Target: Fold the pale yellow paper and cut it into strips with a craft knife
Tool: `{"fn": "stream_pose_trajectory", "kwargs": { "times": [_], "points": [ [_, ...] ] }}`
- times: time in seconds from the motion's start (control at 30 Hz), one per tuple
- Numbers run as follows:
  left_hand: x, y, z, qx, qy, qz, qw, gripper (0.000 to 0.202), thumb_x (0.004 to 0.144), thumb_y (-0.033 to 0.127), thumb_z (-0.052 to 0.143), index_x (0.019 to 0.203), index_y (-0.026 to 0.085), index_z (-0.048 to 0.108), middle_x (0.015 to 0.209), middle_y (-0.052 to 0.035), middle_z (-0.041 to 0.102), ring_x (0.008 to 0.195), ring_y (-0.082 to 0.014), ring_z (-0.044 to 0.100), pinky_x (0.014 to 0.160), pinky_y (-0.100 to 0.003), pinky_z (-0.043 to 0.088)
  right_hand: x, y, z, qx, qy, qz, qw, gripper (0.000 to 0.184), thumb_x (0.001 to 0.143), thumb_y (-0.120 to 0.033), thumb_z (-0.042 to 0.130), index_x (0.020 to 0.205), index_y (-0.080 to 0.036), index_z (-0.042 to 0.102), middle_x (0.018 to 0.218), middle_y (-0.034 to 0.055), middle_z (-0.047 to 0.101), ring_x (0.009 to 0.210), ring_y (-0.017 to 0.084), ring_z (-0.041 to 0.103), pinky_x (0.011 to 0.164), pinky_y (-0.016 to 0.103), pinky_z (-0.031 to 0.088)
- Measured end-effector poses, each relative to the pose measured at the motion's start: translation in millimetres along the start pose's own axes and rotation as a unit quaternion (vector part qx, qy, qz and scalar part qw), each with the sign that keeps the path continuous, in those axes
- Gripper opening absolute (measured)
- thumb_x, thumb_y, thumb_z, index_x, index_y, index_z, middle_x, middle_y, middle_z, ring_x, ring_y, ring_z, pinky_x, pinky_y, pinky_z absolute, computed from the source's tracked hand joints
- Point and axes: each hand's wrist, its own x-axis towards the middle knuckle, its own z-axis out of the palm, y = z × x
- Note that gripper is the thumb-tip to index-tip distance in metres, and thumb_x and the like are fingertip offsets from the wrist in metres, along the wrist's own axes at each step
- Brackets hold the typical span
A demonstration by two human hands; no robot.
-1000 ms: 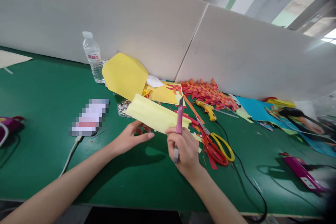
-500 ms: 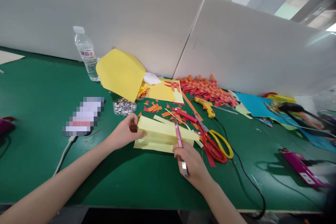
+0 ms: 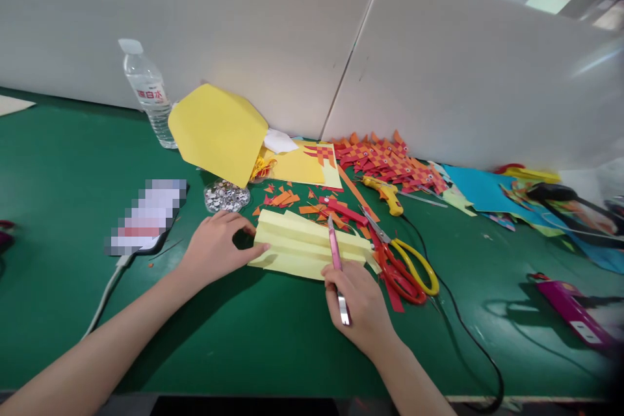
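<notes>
Pale yellow paper [image 3: 297,248], creased lengthwise into ridges, lies on the green table in front of me. My left hand [image 3: 220,244] grips its left end, thumb on the near side and fingers at the far edge. In my right hand [image 3: 358,299] is a slim pink craft knife [image 3: 334,244] with a silver butt end, its tip pointing away from me over the paper. The fingers of that hand rest on the paper's right part. Red-and-yellow-handled scissors [image 3: 414,266] lie just right of the paper, among red and orange paper scraps [image 3: 285,198].
Behind the paper are a tray of googly eyes [image 3: 227,197], a yellow sheet [image 3: 219,133] and a heap of orange-red woven paper fish [image 3: 385,159]. A yellow glue gun [image 3: 385,194] trails its cord rightward. A phone [image 3: 149,214], a water bottle [image 3: 151,97] and a purple power strip [image 3: 570,312] stand around.
The view has shifted slightly. My left hand has flattened, its fingers reaching further over the paper's left end. The pale paper lies a little flatter; the right hand still holds the knife.
</notes>
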Motion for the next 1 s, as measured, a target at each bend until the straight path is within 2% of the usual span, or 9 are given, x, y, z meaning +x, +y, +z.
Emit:
{"fn": "stream_pose_trajectory", "kwargs": {
  "times": [0.1, 0.2, 0.3, 0.43, 0.53, 0.63, 0.77, 0.9, 1.0],
  "points": [
    [1, -3, 1.3, -0.055, -0.034, -0.012, 0.998, 0.037, 0.068, 0.057, 0.063, 0.082, 0.023, 0.066, 0.090, -0.0045, 0.066, 0.086, -0.0237, 0.055, 0.076, -0.033, 0.042, 0, 1, -1, 0.009, 0.008, -0.010, 1.000, 0.021, 0.077, 0.000, 0.044, 0.079, -0.020, 0.048, 0.077, 0.0057, 0.060, 0.071, 0.019, 0.056, 0.065, 0.032, 0.045],
    [3, -2, 0.7, -0.164, -0.068, -0.068, 0.982, 0.031, 0.068, 0.051, 0.066, 0.078, 0.022, 0.067, 0.085, -0.0031, 0.067, 0.077, -0.0198, 0.057, 0.068, -0.029, 0.044, -1, 3, -1, 0.029, 0.015, -0.002, 0.999, 0.023, 0.079, 0.002, 0.043, 0.080, -0.020, 0.048, 0.082, 0.0064, 0.061, 0.073, 0.018, 0.055, 0.065, 0.030, 0.046],
    [4, 5, -1.9, -0.302, -0.086, -0.133, 0.940, 0.026, 0.069, 0.045, 0.067, 0.073, 0.019, 0.064, 0.075, -0.0014, 0.065, 0.066, -0.0149, 0.057, 0.061, -0.025, 0.044, -3, 5, -2, 0.040, 0.031, 0.012, 0.999, 0.024, 0.080, 0.003, 0.043, 0.083, -0.020, 0.049, 0.086, 0.0070, 0.061, 0.075, 0.018, 0.055, 0.065, 0.031, 0.047],
    [4, 12, -4.2, -0.426, -0.115, -0.179, 0.879, 0.027, 0.067, 0.041, 0.070, 0.075, 0.018, 0.058, 0.068, 0.0016, 0.060, 0.061, -0.0112, 0.055, 0.054, -0.021, 0.044, -5, 4, -3, 0.014, 0.072, -0.020, 0.997, 0.026, 0.079, 0.004, 0.045, 0.084, -0.020, 0.051, 0.087, 0.0081, 0.060, 0.076, 0.019, 0.055, 0.066, 0.033, 0.049],
    [4, 13, -5.0, -0.455, -0.113, -0.192, 0.862, 0.027, 0.066, 0.039, 0.072, 0.078, 0.018, 0.060, 0.069, 0.0010, 0.061, 0.059, -0.0099, 0.054, 0.052, -0.019, 0.043, -4, 1, -5, -0.009, 0.093, -0.043, 0.995, 0.026, 0.079, 0.004, 0.045, 0.084, -0.021, 0.052, 0.086, 0.0087, 0.060, 0.077, 0.019, 0.056, 0.065, 0.033, 0.050],
    [3, 11, -6.6, -0.472, -0.123, -0.201, 0.850, 0.033, 0.064, 0.036, 0.074, 0.091, 0.019, 0.065, 0.073, -0.0009, 0.065, 0.056, -0.0085, 0.052, 0.047, -0.018, 0.039, -2, -1, -8, -0.025, 0.095, -0.073, 0.993, 0.025, 0.080, 0.003, 0.046, 0.084, -0.021, 0.052, 0.085, 0.0092, 0.061, 0.079, 0.021, 0.058, 0.065, 0.034, 0.051],
    [1, 11, -8.2, -0.483, -0.195, -0.189, 0.832, 0.033, 0.065, 0.036, 0.073, 0.092, 0.017, 0.071, 0.082, -0.0055, 0.069, 0.057, -0.0104, 0.053, 0.043, -0.018, 0.039, 0, -4, -10, -0.042, 0.085, -0.111, 0.989, 0.025, 0.080, 0.003, 0.044, 0.085, -0.020, 0.053, 0.081, 0.0099, 0.062, 0.077, 0.021, 0.059, 0.065, 0.035, 0.051],
    [-2, 15, -5.8, -0.472, -0.267, -0.179, 0.821, 0.034, 0.065, 0.036, 0.073, 0.092, 0.017, 0.071, 0.085, -0.0063, 0.071, 0.070, -0.0178, 0.062, 0.056, -0.025, 0.051, 1, -6, -10, -0.035, 0.054, -0.123, 0.990, 0.022, 0.081, 0.001, 0.046, 0.084, -0.018, 0.055, 0.081, 0.0106, 0.064, 0.079, 0.021, 0.060, 0.068, 0.035, 0.050],
    [-3, 15, -2.3, -0.468, -0.277, -0.166, 0.823, 0.032, 0.067, 0.038, 0.072, 0.093, 0.018, 0.070, 0.091, -0.0050, 0.072, 0.079, -0.0200, 0.065, 0.069, -0.029, 0.053, 2, -5, -8, -0.036, 0.037, -0.113, 0.992, 0.020, 0.082, 0.000, 0.048, 0.085, -0.018, 0.055, 0.087, 0.0109, 0.067, 0.081, 0.021, 0.061, 0.069, 0.035, 0.050]
  ]
}}
